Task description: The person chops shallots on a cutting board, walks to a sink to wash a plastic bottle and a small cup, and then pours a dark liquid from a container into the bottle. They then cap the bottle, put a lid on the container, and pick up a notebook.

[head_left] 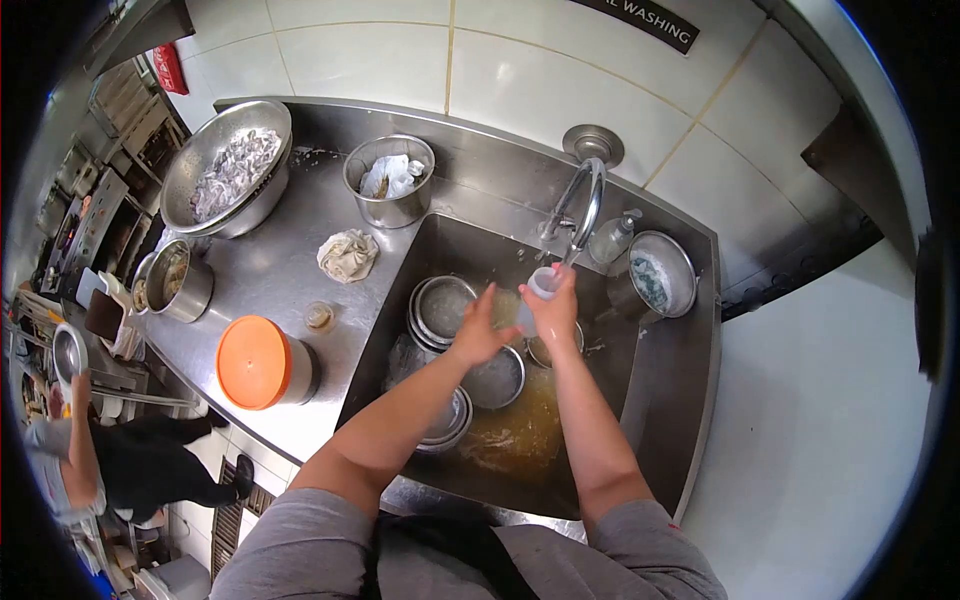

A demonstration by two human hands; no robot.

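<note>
In the head view, the right hand (556,308) is curled round a pale container (542,284), right under the faucet (590,205)! The left hand (482,330) spreads its fingers just beside it, over the sink (640,350). Metal bowls (497,377) crowd the basin's left side; brownish water pools nearer the front edge. Open steel shows on the counter (270,290) between the orange-lidded tub (262,363) and the big colander (225,170).

Open room over near-ctr water (515,435) in sink (540,498), btwn forearms (405,410); nested bowls (446,309) block sink's L side, faucet (594,205) its far edge.
</note>
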